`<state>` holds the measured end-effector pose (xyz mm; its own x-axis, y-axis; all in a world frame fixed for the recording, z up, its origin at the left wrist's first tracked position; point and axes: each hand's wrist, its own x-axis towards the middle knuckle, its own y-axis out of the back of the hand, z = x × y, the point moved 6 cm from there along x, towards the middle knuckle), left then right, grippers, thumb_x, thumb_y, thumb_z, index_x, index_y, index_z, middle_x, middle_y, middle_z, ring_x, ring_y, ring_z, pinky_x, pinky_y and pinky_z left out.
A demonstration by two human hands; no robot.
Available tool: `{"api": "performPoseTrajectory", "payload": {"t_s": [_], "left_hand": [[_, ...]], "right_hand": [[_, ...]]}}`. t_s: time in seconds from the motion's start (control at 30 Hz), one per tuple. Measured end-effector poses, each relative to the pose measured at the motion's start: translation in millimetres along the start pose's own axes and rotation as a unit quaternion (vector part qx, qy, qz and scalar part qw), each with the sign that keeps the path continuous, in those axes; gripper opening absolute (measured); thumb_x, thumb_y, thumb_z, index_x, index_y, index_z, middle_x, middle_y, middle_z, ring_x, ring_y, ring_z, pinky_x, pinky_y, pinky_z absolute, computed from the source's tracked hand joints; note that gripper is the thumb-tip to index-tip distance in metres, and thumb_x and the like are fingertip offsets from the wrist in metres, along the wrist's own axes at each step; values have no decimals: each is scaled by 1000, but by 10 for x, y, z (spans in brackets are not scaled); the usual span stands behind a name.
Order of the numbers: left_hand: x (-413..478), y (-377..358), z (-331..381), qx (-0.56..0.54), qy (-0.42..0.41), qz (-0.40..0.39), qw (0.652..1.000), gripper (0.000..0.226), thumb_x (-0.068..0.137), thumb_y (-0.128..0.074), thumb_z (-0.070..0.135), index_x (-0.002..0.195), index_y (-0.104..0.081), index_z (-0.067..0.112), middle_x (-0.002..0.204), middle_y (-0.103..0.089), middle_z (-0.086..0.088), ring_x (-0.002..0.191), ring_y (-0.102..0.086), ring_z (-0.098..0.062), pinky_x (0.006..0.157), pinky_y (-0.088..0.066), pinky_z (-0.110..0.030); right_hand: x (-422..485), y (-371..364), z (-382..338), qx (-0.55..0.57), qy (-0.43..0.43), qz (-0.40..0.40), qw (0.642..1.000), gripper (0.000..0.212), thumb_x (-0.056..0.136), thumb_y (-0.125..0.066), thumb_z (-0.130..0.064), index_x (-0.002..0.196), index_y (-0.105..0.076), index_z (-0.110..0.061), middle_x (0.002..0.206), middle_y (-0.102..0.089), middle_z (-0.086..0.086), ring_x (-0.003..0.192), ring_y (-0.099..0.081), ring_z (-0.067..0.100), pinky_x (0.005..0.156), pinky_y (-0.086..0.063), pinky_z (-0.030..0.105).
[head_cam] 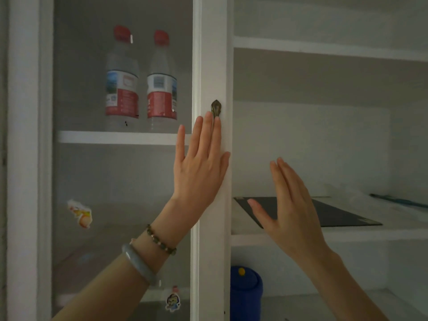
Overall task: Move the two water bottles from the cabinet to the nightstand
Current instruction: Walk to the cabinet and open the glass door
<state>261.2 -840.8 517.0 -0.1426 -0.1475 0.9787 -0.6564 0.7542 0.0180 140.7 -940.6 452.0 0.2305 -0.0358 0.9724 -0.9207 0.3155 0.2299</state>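
Two clear water bottles with red caps and red-and-white labels stand side by side on an upper cabinet shelf [120,137], seen through a glass door: the left bottle [122,77] and the right bottle [162,82]. My left hand [200,163] lies flat against the door's white frame [214,66], fingertips just under the small bronze handle [216,108]. My right hand [289,202] hovers flat with fingers apart in front of the doorless right compartment, holding nothing.
A dark flat mat [342,214] lies on the right compartment's middle shelf, and a blue round container [246,293] stands on the shelf below. Stickers [80,213] are on the glass door. White shelves span the right side.
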Motion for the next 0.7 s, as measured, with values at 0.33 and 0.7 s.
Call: {"api": "performPoseTrajectory", "payload": {"t_s": [0.33, 0.7], "left_hand": [[54, 44, 58, 16, -28, 18, 999, 51, 92, -35, 9, 141, -28, 0, 146, -35, -18, 136, -32, -27, 115, -15, -47], [90, 519, 14, 30, -96, -2, 995, 50, 93, -32, 13, 140, -30, -1, 147, -33, -19, 137, -29, -28, 114, -15, -48]], "right_hand": [[86, 126, -36, -7, 8, 5, 1000, 72, 87, -47, -46, 140, -29, 0, 145, -35, 20, 134, -27, 24, 110, -27, 37], [-6, 471, -140, 9, -4, -5, 1000, 73, 88, -43, -50, 142, -26, -3, 148, -30, 17, 137, -25, 24, 110, -27, 40]]}}
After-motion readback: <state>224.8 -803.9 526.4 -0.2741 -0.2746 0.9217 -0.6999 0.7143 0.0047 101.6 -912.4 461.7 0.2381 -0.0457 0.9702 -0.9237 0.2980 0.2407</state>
